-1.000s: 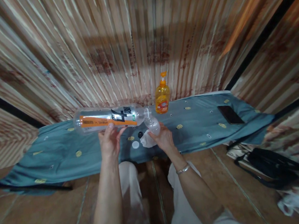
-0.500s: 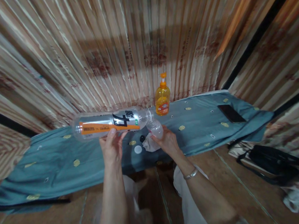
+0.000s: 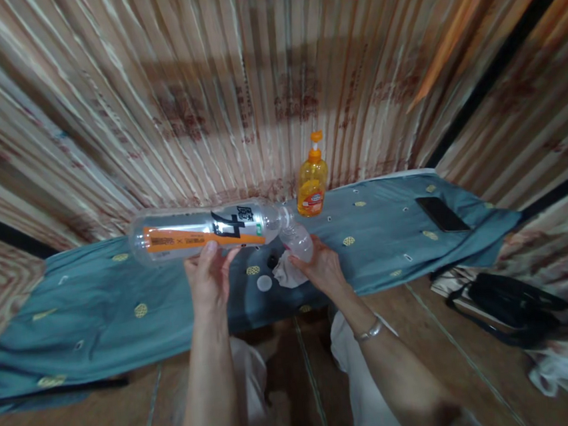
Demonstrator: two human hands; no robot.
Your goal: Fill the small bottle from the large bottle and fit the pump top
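Observation:
A large clear plastic bottle (image 3: 200, 232) with a silver and orange label lies sideways in the air, its neck toward the right. My left hand (image 3: 210, 273) grips it from below, thumb on the label. In my right hand (image 3: 323, 265) is a small clear bottle (image 3: 297, 241), tilted so its upper end meets the large bottle's mouth. Whether liquid passes between them I cannot tell. Beneath the right hand, a whitish cloth (image 3: 288, 271) rests on the table, beside a black cap (image 3: 272, 261) and a white round lid (image 3: 264, 283).
A yellow pump bottle (image 3: 312, 187) stands at the table's back edge. On the right of the blue-green tablecloth (image 3: 173, 317) lies a dark phone (image 3: 443, 214). A black bag (image 3: 514, 305) is low at the right. Striped curtains (image 3: 201, 80) hang behind.
Both hands keep the two bottles mouth to mouth. The large bottle appears slightly further left and higher, and the view has shifted a little.

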